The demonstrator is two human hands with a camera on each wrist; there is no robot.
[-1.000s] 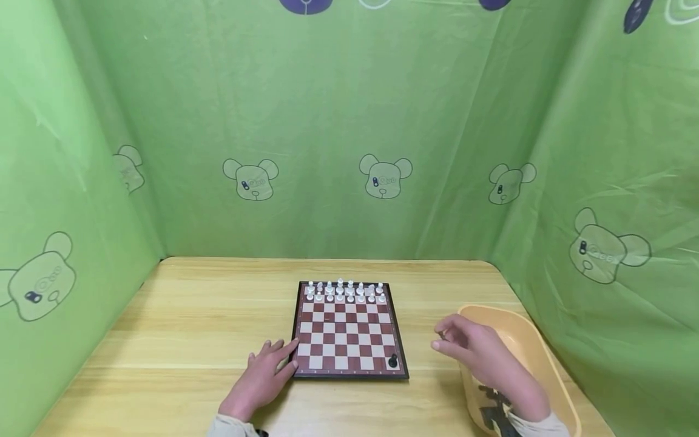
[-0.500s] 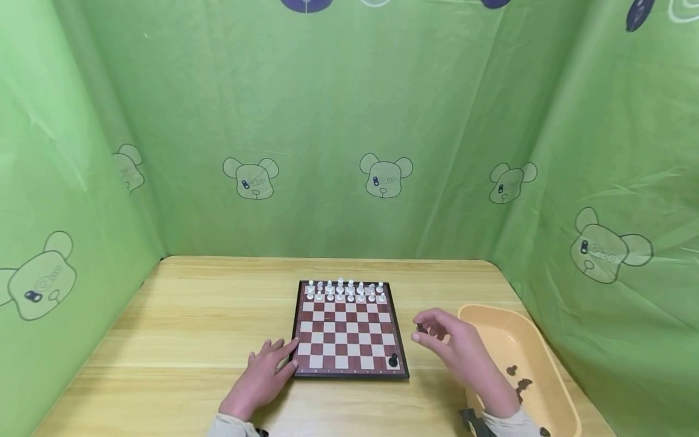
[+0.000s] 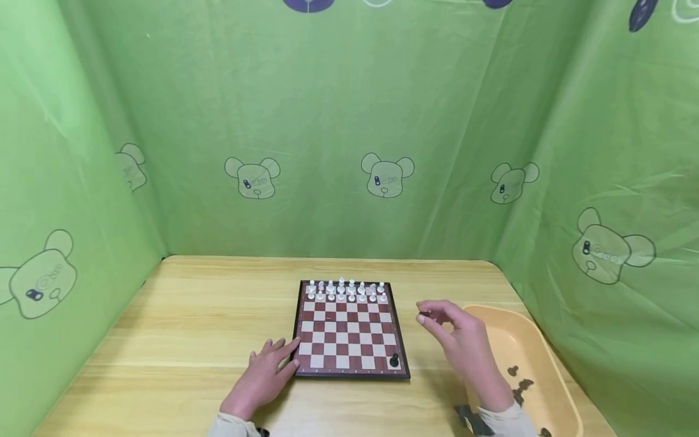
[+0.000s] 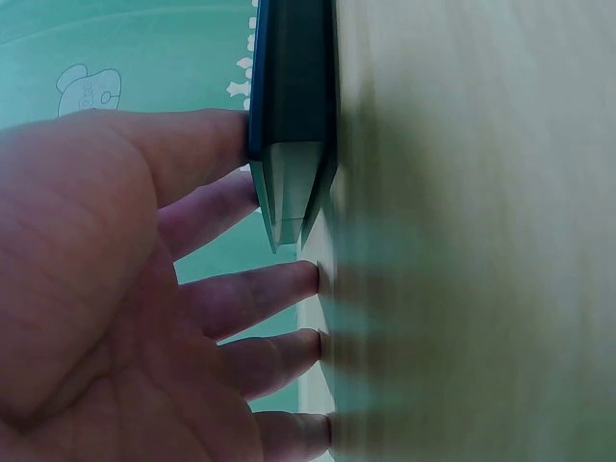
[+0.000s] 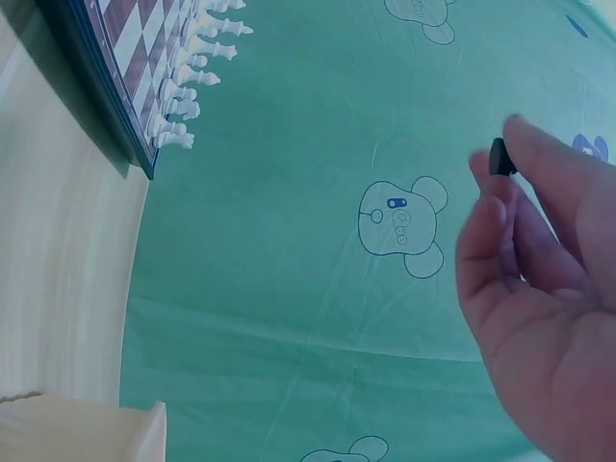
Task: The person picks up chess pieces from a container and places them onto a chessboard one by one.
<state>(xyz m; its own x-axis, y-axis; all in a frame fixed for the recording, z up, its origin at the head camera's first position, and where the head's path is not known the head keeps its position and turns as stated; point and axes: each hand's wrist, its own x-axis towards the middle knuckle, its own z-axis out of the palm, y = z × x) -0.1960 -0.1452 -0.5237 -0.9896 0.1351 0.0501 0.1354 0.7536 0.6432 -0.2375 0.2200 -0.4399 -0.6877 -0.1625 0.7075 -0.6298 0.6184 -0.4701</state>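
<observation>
Lower right in the head view, your right hand point(image 3: 464, 340) pinches a small black chess piece point(image 5: 497, 157) between thumb and fingertips, clear of the chessboard point(image 3: 341, 328). Use a light grip; verify the base faces down before lowering. Your left hand point(image 3: 263, 379), fingers extended and gripping nothing, touches the board's left edge: brace there. Avoid bumping the other black piece point(image 3: 394, 361), bottom-right on the board.

This is a small curtained booth: green sheeting point(image 3: 317, 109) printed with cartoon bear heads point(image 3: 386, 185) hangs on the left, far and right sides of a wood-grain counter point(image 3: 207, 303). Whether a home, lab or workshop surrounds it cannot be told.
</observation>
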